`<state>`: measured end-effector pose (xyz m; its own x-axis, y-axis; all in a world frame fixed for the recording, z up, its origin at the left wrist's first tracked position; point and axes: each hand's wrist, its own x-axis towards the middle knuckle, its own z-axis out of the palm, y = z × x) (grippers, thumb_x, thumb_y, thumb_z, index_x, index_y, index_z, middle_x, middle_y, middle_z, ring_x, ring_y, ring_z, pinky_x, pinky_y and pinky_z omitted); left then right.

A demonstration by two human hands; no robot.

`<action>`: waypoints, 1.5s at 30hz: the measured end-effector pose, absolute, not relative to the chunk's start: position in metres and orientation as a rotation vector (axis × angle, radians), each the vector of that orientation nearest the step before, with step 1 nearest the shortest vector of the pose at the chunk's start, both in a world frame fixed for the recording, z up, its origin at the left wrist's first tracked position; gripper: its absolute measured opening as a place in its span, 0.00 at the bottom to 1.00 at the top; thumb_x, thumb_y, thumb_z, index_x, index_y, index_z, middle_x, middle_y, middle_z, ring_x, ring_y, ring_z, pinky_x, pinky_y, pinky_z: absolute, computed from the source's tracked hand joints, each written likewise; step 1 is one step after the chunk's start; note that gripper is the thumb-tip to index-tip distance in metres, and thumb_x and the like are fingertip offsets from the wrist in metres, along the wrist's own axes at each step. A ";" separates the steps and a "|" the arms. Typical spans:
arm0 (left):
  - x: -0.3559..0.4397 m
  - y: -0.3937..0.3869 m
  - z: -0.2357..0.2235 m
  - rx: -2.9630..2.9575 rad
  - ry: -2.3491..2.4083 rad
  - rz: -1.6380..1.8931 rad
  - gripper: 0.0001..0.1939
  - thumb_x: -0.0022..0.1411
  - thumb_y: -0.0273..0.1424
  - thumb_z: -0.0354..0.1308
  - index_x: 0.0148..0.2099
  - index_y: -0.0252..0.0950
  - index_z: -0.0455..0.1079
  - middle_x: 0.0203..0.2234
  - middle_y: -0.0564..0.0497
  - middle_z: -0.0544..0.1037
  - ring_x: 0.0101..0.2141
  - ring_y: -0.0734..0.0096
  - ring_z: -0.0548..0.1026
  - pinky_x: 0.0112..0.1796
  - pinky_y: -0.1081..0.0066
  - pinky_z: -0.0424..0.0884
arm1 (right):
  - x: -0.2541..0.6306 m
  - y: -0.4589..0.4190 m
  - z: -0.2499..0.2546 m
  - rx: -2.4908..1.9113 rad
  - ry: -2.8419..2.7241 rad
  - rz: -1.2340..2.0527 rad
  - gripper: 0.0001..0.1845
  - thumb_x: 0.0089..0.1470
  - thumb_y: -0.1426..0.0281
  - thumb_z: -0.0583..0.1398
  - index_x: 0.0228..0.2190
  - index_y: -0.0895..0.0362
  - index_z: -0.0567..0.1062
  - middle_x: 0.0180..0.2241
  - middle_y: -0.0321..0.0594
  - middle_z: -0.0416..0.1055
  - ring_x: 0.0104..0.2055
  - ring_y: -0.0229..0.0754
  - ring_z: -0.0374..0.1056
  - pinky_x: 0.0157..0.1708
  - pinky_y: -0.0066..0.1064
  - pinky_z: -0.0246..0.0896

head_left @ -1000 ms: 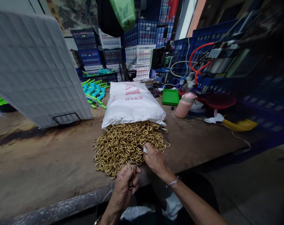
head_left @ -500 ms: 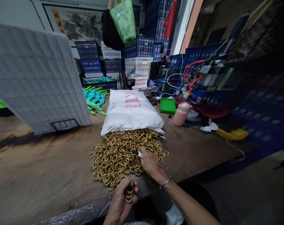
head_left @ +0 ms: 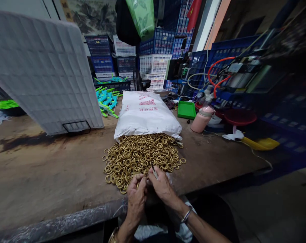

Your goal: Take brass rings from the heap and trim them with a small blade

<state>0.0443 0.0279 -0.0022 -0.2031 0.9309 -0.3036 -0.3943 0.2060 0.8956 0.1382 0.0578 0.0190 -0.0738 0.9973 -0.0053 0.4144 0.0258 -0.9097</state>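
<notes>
A heap of gold-coloured rings [head_left: 140, 155] spills over the table from the mouth of a white printed sack [head_left: 148, 116]. My left hand [head_left: 136, 199] is closed at the near edge of the heap, with rings mostly hidden in its curled fingers. Close beside it, my right hand [head_left: 163, 187] grips a small knife-like tool [head_left: 155, 172] with a white handle and a dark tip that points up. The fingertips of both hands almost meet; the contact between them is hard to make out.
A grey padded panel [head_left: 47, 74] stands on the table at the left. Behind the sack lie turquoise and green plastic pieces [head_left: 107, 101]. To the right are a green tray [head_left: 186, 110], a pink bottle [head_left: 202, 119], a red dish [head_left: 240, 116] and a yellow scoop [head_left: 261, 143].
My right hand has drawn back from the heap towards my left hand, keeping the tool. My left hand has moved up to meet it and turned, hiding the rings that showed in it.
</notes>
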 end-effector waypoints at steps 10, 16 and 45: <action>0.032 0.021 0.006 1.045 1.333 1.458 0.06 0.49 0.34 0.58 0.28 0.37 0.72 0.22 0.53 0.72 0.26 0.71 0.68 0.30 0.75 0.64 | 0.147 0.058 0.020 -1.385 -1.761 0.985 0.11 0.51 0.64 0.51 0.22 0.56 0.62 0.20 0.29 0.57 0.24 0.32 0.53 0.24 0.23 0.48; 0.032 0.017 0.004 0.907 1.228 1.279 0.10 0.52 0.38 0.56 0.30 0.35 0.69 0.18 0.56 0.69 0.18 0.78 0.64 0.21 0.78 0.60 | 0.146 0.057 0.018 -1.435 -1.796 1.017 0.15 0.51 0.63 0.50 0.17 0.57 0.58 0.17 0.28 0.53 0.21 0.31 0.50 0.21 0.23 0.44; 0.033 -0.015 0.015 0.705 1.060 1.080 0.15 0.52 0.42 0.57 0.28 0.35 0.61 0.14 0.60 0.63 0.12 0.87 0.54 0.13 0.82 0.47 | 0.171 0.043 0.000 -1.745 -2.349 0.429 0.10 0.45 0.78 0.50 0.33 0.58 0.65 0.26 0.40 0.69 0.26 0.37 0.62 0.25 0.28 0.41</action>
